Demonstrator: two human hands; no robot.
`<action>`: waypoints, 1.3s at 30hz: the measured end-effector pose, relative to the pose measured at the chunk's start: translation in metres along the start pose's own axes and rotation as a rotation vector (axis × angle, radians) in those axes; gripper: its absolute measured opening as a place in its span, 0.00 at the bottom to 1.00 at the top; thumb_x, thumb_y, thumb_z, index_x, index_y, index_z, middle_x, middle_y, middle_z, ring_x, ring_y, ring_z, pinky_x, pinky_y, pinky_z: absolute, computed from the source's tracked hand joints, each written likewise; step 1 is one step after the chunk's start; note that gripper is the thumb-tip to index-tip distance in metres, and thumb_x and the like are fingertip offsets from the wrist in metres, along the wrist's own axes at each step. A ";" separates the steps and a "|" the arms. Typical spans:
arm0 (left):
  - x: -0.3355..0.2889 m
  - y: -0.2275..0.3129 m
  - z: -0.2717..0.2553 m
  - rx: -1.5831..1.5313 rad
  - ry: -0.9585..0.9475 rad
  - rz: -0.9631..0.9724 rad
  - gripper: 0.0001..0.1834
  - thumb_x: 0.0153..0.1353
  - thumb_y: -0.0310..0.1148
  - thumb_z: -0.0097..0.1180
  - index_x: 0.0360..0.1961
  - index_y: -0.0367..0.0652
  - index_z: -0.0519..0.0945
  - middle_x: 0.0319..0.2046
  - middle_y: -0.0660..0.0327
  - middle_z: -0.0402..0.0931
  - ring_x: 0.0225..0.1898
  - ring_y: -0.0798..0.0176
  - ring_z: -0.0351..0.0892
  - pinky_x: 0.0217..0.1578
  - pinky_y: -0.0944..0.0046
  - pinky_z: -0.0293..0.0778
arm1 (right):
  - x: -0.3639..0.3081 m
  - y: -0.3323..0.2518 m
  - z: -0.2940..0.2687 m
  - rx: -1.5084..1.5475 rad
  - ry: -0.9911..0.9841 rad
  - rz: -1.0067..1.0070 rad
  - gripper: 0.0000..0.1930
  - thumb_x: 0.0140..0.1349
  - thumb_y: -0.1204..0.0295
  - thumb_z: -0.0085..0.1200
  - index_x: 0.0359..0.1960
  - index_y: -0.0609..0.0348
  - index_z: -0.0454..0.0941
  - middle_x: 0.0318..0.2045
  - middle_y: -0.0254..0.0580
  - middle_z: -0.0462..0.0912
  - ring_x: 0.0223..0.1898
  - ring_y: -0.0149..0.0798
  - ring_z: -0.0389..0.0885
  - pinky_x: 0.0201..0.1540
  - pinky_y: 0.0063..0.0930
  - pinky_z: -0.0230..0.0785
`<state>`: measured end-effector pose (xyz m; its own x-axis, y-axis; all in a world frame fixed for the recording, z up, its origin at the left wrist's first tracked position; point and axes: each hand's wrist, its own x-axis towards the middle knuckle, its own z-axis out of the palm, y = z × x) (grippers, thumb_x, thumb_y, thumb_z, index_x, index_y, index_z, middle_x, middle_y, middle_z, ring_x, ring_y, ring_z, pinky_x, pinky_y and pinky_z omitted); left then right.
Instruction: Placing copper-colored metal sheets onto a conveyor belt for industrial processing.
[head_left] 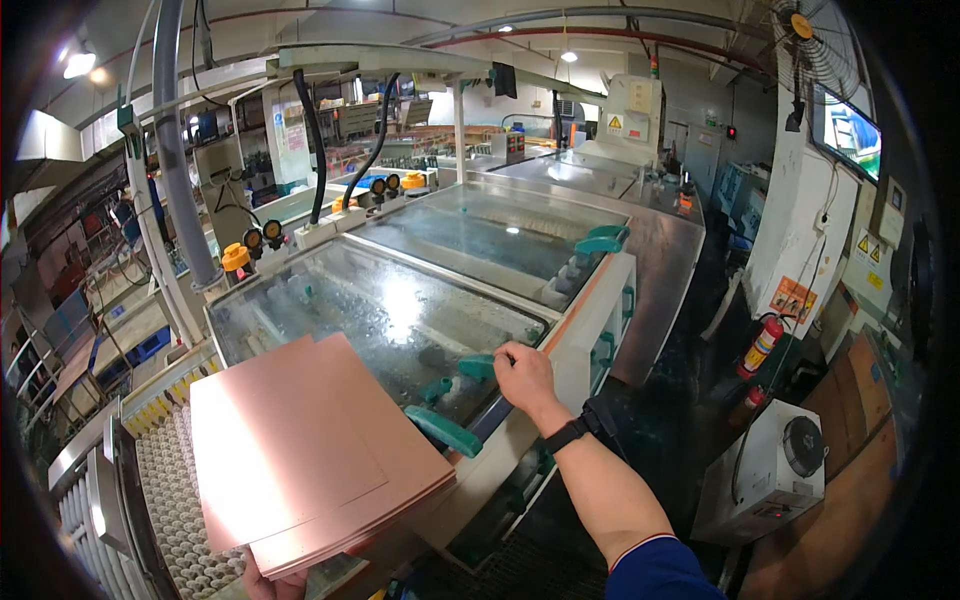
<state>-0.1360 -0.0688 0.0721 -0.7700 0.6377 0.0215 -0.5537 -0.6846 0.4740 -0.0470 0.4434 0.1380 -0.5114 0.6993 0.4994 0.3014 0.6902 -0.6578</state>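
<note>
My left hand (270,582) supports a stack of copper-coloured sheets (290,440) from below at its near edge; only some fingers show. The sheets lie unevenly, with the top one shifted to the left. My right hand (525,375), with a dark band at the wrist, is closed on a green handle (478,367) at the right edge of the near glass lid (330,290). A second green handle (443,430) lies closer to me, just right of the sheets. Beneath the wet glass, rollers are partly visible.
Rows of pale rollers (175,480) run along the machine's near end. A farther glass lid (480,235) has its own green handle (602,239). To the right stand a white fan unit (765,470) and a red fire extinguisher (762,345). A grey pipe (180,170) rises at left.
</note>
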 end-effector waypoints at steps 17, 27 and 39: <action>-0.003 0.011 -0.002 -0.050 0.070 -0.061 0.21 0.72 0.41 0.51 0.60 0.41 0.74 0.62 0.55 0.74 0.61 0.55 0.72 0.62 0.49 0.67 | -0.001 0.000 0.001 0.020 0.067 -0.024 0.11 0.60 0.65 0.52 0.36 0.53 0.86 0.33 0.50 0.86 0.38 0.57 0.83 0.42 0.47 0.75; 0.005 0.046 0.018 0.382 0.378 0.330 0.13 0.64 0.31 0.54 0.47 0.35 0.76 0.42 0.54 0.83 0.38 0.55 0.87 0.40 0.56 0.87 | 0.000 -0.003 -0.002 0.049 0.038 -0.004 0.11 0.60 0.65 0.52 0.36 0.55 0.85 0.33 0.50 0.86 0.38 0.57 0.83 0.42 0.46 0.75; 0.013 0.075 -0.016 0.346 0.576 0.236 0.10 0.66 0.33 0.51 0.42 0.39 0.78 0.35 0.58 0.85 0.35 0.60 0.88 0.30 0.66 0.86 | -0.001 -0.006 -0.002 0.036 0.025 0.000 0.12 0.61 0.65 0.51 0.35 0.56 0.85 0.33 0.50 0.86 0.37 0.56 0.83 0.41 0.46 0.75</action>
<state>-0.1926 -0.1172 0.0940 -0.9551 0.1327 -0.2648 -0.2921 -0.5691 0.7686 -0.0467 0.4393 0.1424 -0.4906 0.7043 0.5130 0.2719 0.6831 -0.6778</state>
